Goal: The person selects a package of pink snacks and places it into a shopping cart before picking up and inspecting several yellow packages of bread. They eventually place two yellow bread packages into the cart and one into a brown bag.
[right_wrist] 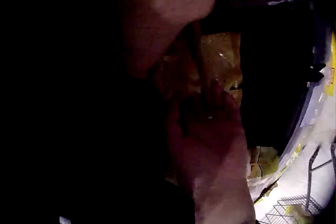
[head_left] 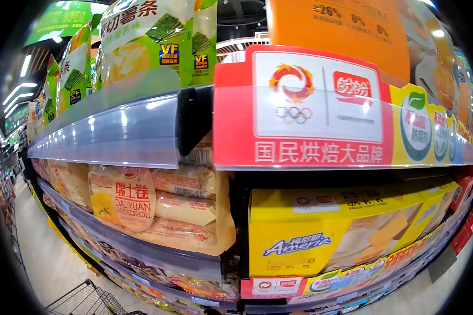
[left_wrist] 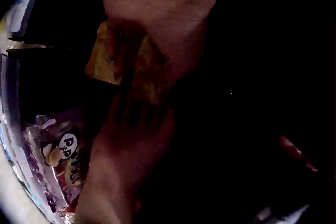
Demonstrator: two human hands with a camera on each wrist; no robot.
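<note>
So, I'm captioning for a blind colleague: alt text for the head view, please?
Stocked shop shelves: bagged Swiss rolls left of a yellow box, a red and white sign above the box, snack bags upper left, wire basket lower left.

In the head view, the stocked shelves [head_left: 115,131] are being faced from close up through a round wide lens, and the aisle floor [head_left: 34,210] is being taken in at the left. By both wrist cameras, one hand [left_wrist: 157,8], another hand [left_wrist: 128,155] and the brownish package [left_wrist: 107,66] between them are being viewed closely. A pale shelf edge [left_wrist: 9,92] is being caught at the left wrist view's left and the right wrist view's right.
</note>
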